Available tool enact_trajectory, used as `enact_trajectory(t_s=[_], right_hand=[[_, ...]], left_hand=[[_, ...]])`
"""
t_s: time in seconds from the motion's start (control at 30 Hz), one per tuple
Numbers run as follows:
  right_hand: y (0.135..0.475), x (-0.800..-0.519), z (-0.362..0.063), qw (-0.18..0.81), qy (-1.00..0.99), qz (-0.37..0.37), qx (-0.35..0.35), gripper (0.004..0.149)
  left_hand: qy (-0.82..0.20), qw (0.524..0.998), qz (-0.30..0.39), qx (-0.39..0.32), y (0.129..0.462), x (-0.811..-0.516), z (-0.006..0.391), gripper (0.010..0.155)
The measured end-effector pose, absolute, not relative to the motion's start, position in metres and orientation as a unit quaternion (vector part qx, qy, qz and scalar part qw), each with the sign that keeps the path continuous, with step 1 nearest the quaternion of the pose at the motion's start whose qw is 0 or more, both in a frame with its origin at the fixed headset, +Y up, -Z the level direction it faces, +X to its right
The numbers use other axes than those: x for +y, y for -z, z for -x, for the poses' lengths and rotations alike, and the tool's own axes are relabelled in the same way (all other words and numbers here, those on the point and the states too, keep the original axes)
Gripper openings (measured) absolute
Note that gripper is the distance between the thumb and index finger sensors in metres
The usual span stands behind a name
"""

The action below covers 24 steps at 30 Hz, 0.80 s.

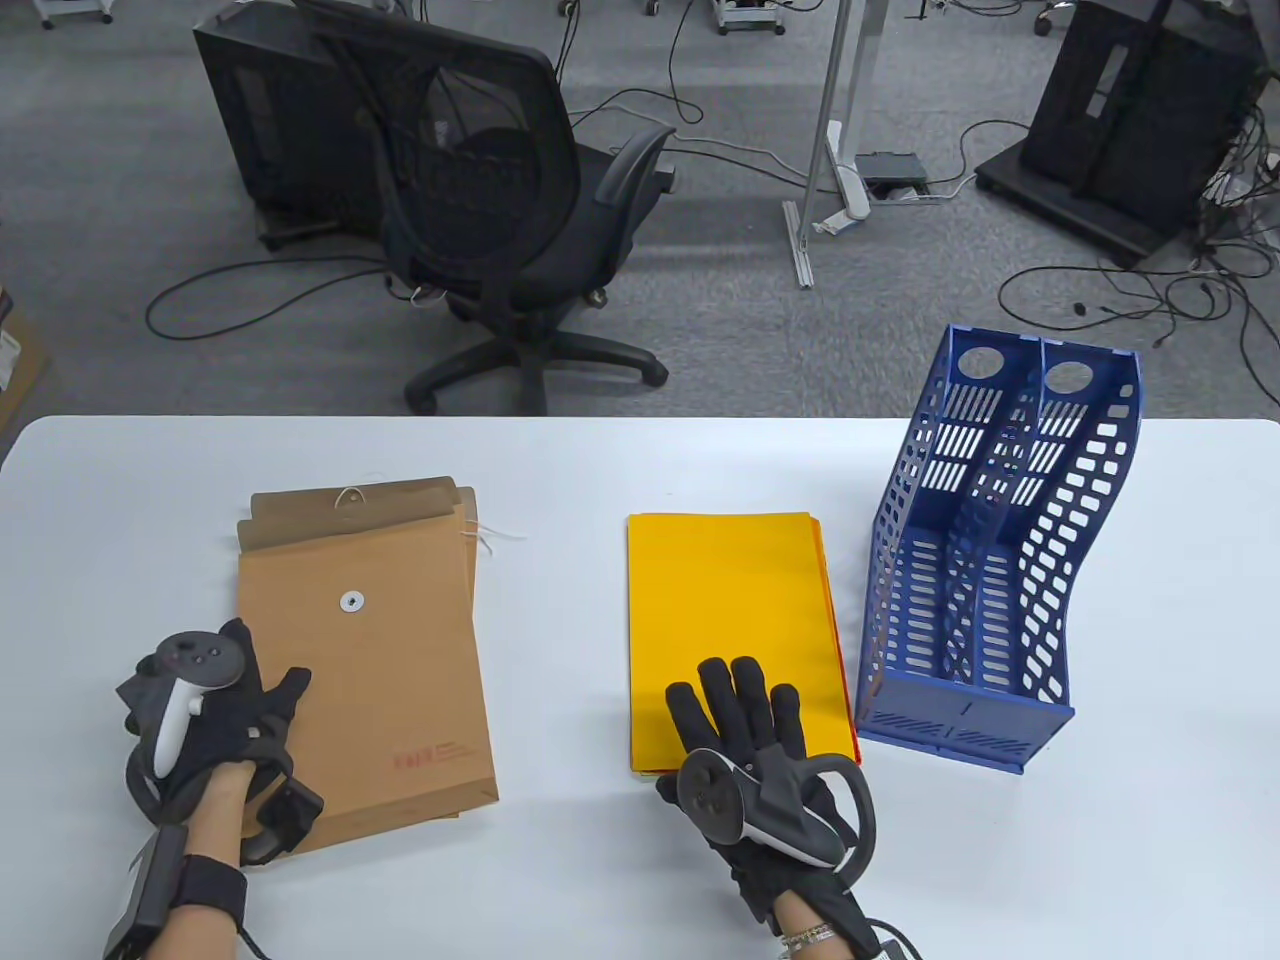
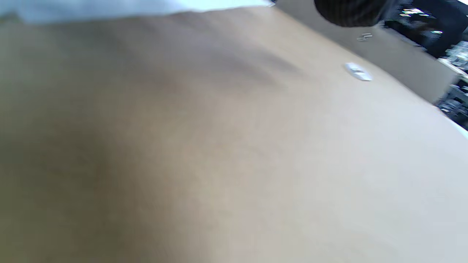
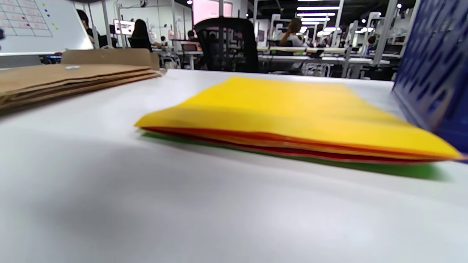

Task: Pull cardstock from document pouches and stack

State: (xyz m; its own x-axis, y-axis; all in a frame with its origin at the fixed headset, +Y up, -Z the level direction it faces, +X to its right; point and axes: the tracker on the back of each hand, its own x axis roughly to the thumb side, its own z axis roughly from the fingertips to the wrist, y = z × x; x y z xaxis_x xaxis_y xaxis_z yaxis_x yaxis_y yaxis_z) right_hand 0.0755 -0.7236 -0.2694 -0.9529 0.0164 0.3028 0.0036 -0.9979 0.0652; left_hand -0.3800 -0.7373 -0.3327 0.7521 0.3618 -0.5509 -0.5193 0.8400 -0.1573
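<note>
While the left hand (image 1: 215,715) rests on the kraft pouches (image 1: 365,650), fingers loosely curled,
the right hand (image 1: 745,745) lies spread flat on the yellow cardstock stack (image 1: 730,600) beside the blue file rack (image 1: 985,560).

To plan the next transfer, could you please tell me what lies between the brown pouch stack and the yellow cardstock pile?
Only bare white table separates the pouch stack from the cardstock pile, as the table view shows.

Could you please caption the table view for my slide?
Right hand rests flat on the yellow-topped cardstock stack; left hand rests on the brown pouches.
</note>
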Motion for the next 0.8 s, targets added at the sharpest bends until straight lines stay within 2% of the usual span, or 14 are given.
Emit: enact_trajectory(t_s=[0.13,0.2,0.23,0.3,0.4,0.5,0.6,0.8], right_hand=[[0.267,-0.723,-0.07,0.005,-0.986,-0.161,0.028,0.077],[0.264,-0.721,-0.066,0.004,-0.985,-0.171,0.022,0.077],[0.261,-0.72,-0.063,0.002,-0.984,-0.178,0.014,0.077],[0.258,-0.717,-0.06,-0.005,-0.984,-0.18,0.002,0.077],[0.256,-0.717,-0.056,-0.007,-0.983,-0.186,-0.009,0.077],[0.255,-0.719,-0.053,-0.008,-0.981,-0.192,-0.002,0.077],[0.255,-0.723,-0.049,-0.011,-0.98,-0.198,0.007,0.077],[0.257,-0.73,-0.045,-0.021,-0.98,-0.198,0.024,0.077]], left_hand=[[-0.209,0.968,0.06,0.125,0.317,-0.709,0.33,0.081],[-0.206,0.975,0.038,0.069,0.303,-0.698,0.3,0.081],[-0.219,0.975,0.033,0.024,0.292,-0.692,0.278,0.08],[-0.259,0.965,0.038,-0.02,0.272,-0.692,0.248,0.08],[-0.295,0.95,0.064,-0.075,0.247,-0.704,0.206,0.079],[-0.241,0.96,0.089,-0.114,0.237,-0.719,0.185,0.079],[-0.202,0.968,0.103,-0.11,0.237,-0.73,0.178,0.08],[-0.212,0.96,0.133,-0.124,0.239,-0.741,0.176,0.08]])
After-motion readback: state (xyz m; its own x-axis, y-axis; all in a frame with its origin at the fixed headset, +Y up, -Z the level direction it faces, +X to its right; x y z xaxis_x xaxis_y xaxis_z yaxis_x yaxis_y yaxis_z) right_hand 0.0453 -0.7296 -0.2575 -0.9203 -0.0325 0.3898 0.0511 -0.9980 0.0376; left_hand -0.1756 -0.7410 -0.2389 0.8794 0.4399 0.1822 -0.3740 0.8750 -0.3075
